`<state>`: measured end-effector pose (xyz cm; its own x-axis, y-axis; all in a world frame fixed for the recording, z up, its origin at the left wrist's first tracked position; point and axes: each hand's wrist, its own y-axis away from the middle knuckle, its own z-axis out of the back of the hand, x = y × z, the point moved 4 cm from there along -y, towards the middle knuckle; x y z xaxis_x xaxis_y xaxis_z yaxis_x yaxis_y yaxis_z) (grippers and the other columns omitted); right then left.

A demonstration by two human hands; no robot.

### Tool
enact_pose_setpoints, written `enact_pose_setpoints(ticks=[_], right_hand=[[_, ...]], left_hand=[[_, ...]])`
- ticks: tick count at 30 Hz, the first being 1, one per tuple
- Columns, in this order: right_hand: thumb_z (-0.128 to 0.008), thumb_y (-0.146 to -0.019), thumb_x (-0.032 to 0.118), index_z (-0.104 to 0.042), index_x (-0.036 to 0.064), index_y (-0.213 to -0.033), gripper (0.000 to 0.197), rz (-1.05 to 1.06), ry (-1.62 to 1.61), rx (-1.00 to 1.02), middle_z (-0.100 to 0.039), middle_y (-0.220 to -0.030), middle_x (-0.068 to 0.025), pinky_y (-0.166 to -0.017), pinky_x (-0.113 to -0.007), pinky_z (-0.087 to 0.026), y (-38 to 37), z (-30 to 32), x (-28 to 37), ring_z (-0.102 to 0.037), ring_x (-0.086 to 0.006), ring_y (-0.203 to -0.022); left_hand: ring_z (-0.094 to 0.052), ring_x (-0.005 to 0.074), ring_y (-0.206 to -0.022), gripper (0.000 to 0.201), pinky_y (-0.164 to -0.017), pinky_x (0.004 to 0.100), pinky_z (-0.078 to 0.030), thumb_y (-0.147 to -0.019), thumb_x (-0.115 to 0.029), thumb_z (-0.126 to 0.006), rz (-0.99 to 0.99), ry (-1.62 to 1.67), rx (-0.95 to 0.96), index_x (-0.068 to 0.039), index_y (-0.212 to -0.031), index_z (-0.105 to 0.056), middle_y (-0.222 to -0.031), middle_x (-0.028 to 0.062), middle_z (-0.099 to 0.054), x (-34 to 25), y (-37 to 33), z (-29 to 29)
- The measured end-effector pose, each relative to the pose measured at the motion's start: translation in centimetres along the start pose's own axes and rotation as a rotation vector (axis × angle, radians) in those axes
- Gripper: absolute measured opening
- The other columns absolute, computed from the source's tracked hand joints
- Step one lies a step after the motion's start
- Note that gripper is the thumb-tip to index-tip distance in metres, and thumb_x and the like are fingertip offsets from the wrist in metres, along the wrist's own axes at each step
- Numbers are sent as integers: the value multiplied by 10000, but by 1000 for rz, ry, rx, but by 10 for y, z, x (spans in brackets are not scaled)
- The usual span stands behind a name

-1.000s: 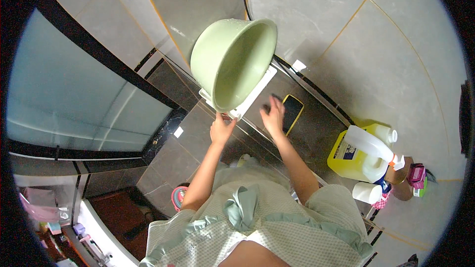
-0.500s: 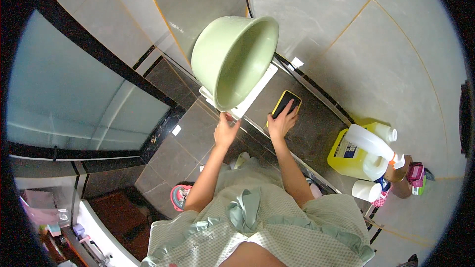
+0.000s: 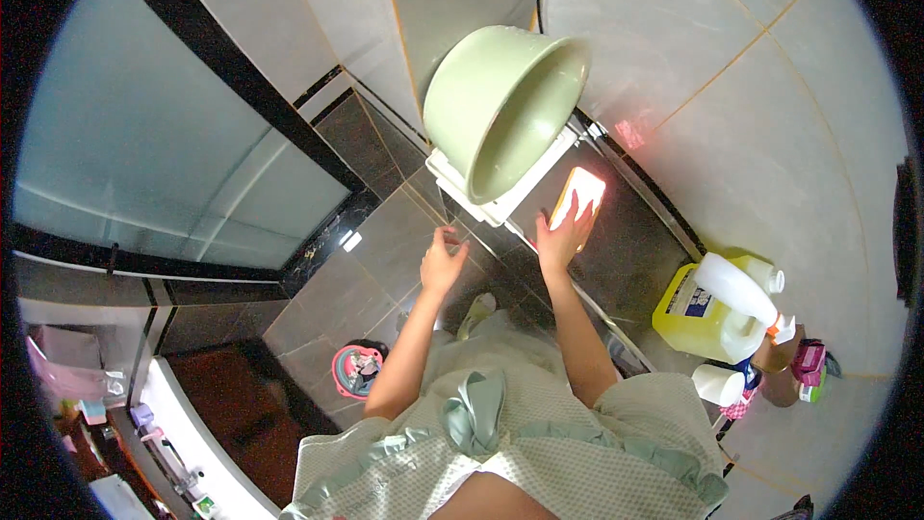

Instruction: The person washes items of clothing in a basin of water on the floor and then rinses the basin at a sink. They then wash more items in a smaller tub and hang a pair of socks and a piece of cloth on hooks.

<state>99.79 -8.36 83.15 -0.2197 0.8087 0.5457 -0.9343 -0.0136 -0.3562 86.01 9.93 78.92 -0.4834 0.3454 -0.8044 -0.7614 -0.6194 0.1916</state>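
My left hand [image 3: 443, 263] is in the air below a pale green basin [image 3: 472, 101], holding nothing, its fingers loosely curled and thumb apart. The basin leans on its side, mouth facing right, on a white stand-like piece [image 3: 500, 208]. My right hand [image 3: 563, 239] rests over the lower part of a phone [image 3: 583, 187] with a yellow case. Its fingers are spread over the brightly lit screen, the thumb by the left edge. The phone appears to lie on a dark ledge [image 3: 630, 265].
A large jug of yellow liquid [image 3: 683, 313], a white bottle [image 3: 736, 289] and a white cup [image 3: 719, 384] stand at the right by the tiled wall. A pink-rimmed container [image 3: 356, 372] is on the floor. A frosted glass panel [image 3: 173, 135] fills the left.
The phone's screen has gone from dark to bright under my right hand. My left hand has come away from the white piece beneath the basin. The whole view has shifted a little.
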Motion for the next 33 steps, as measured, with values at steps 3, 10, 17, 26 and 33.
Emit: enact_pose_setpoints(ticks=[3,10,17,26,33], right_hand=[[-630,-635,85,-421,71,-1165,570,37,-170,26,-367,-1203,-223,-932,-436,-300,33,3,22,-352,-371,-1131],[-603,-621,26,-463,52,-992,397,69,-400,123,-470,-924,-118,-761,-373,-379,112,-16,80,-474,-280,-851],[-580,-636,9,-458,53,-1027,412,217,-553,318,-486,-942,-121,-785,-355,-397,198,-46,169,-486,-262,-878],[-562,-662,11,-460,74,-1066,422,560,-672,740,-494,-937,-115,-803,-348,-393,312,-93,299,-489,-257,-883],[-564,-668,24,-477,78,-1054,399,815,-741,1154,-506,-948,-101,-767,-327,-411,415,-130,376,-500,-233,-877]], left_hand=[[-621,160,-603,355,-584,289,-461,-762,-226,-599,32,52,-22,-95,-1052,-441,-875,52,-613,22,9,24],[-632,167,-632,303,-551,270,-463,-779,-133,-558,38,104,-131,-85,-1052,-437,-874,72,-605,95,50,91],[-616,190,-649,313,-631,341,-447,-761,-194,-538,228,192,-243,-116,-1051,-447,-872,32,-622,171,108,178],[-614,207,-650,298,-619,327,-452,-767,-154,-526,415,401,-635,-77,-1043,-447,-832,67,-614,273,201,271],[-613,189,-632,299,-569,310,-458,-765,-129,-531,645,399,-950,-71,-1049,-457,-812,78,-605,329,287,304]])
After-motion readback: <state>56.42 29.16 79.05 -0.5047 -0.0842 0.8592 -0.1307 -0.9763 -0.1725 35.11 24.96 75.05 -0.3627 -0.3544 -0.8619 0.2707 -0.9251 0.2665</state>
